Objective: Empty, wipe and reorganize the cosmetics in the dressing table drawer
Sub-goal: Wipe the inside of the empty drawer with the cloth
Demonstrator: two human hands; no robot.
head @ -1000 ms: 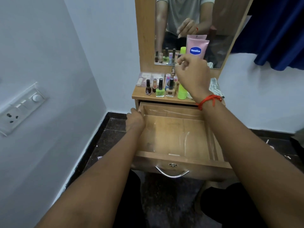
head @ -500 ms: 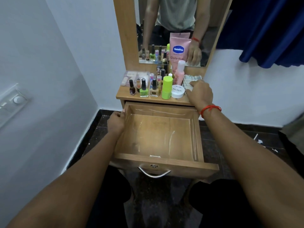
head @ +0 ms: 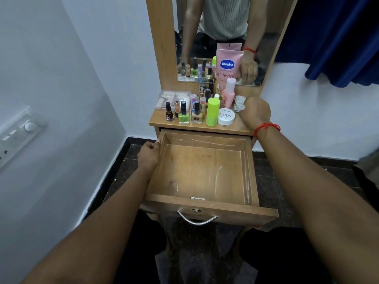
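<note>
The wooden drawer [head: 205,206] stands pulled out and holds nothing; pale streaks mark its floor. My left hand [head: 148,155] grips the drawer's left wall. On the dressing table top [head: 238,129] stand several nail polish bottles [head: 183,114], a lime green bottle [head: 212,112], a white nail polish remover jar [head: 226,119], a pink bottle [head: 228,93], a pink Vaseline tube [head: 227,66] and a clear plastic box [head: 172,99]. My right hand [head: 255,112] rests at the top's right end, closed on a crumpled grey cloth [head: 239,103].
A mirror [head: 221,27] rises behind the cosmetics. A white wall with a switch panel [head: 18,130] is close on the left. A blue curtain [head: 336,37] hangs at the upper right. Dark tiled floor [head: 131,160] surrounds the table; my knees are under the drawer.
My right hand came down from above the bottles to the right end of the table top and closed on the cloth. My left hand stayed on the drawer wall.
</note>
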